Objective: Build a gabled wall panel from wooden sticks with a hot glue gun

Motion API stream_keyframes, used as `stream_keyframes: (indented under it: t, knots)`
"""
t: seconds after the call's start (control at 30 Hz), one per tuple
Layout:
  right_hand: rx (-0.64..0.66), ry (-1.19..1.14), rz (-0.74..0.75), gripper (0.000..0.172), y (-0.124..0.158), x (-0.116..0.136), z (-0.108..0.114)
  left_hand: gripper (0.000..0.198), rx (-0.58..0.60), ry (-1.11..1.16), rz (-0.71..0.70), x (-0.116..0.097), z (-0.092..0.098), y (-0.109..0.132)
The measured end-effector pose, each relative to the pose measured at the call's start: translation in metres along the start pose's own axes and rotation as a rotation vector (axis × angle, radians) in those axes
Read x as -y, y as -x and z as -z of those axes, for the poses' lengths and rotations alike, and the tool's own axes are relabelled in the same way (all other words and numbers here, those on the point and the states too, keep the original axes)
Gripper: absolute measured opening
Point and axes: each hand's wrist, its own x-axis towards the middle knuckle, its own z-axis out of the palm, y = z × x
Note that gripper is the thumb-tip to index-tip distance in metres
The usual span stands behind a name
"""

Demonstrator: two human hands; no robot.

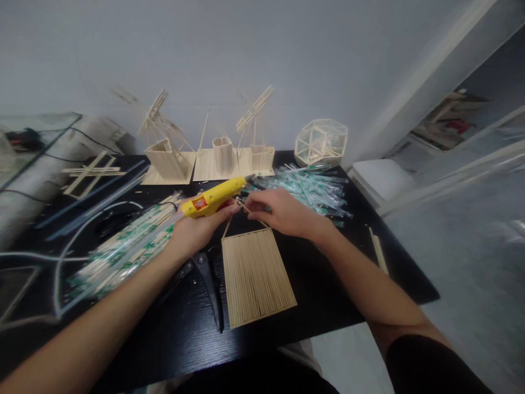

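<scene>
My left hand is closed around a yellow hot glue gun, its dark nozzle pointing right and away from me. The thumb and fingertips of that hand also reach the tip of a thin-stick frame. Fingers pinched, my right hand meets the left there and holds a short thin wooden stick. Below lies a flat panel of wooden sticks set side by side, with thin sticks rising from its far corners toward my fingers. Just left of the panel rest black-handled pliers or cutters.
Bundles of wrapped sticks lie at left, with empty-looking plastic wrappers at right. Stick windmill models and a round stick lattice stand along the wall. A few loose sticks lie near the table's right edge.
</scene>
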Motion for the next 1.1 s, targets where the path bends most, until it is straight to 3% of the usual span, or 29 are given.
stream_keyframes:
  t: [0.1, 0.47, 0.73, 1.1]
  knots:
    - [-0.043, 0.011, 0.033, 0.007, 0.002, -0.004, -0.002, 0.028, -0.014, 0.019, 0.014, -0.002, -0.005, 0.001]
    - [-0.232, -0.006, 0.053, 0.040, 0.019, -0.018, -0.020, 0.026, -0.007, 0.149, 0.073, 0.004, -0.012, 0.000]
    - [-0.320, 0.063, 0.150, 0.040, 0.027, -0.025, -0.027, 0.036, 0.022, 0.108, 0.131, 0.011, -0.016, 0.000]
    - [-0.363, 0.101, 0.249, 0.044, 0.026, -0.026, -0.030, 0.032, 0.030, 0.048, 0.064, 0.011, -0.017, 0.001]
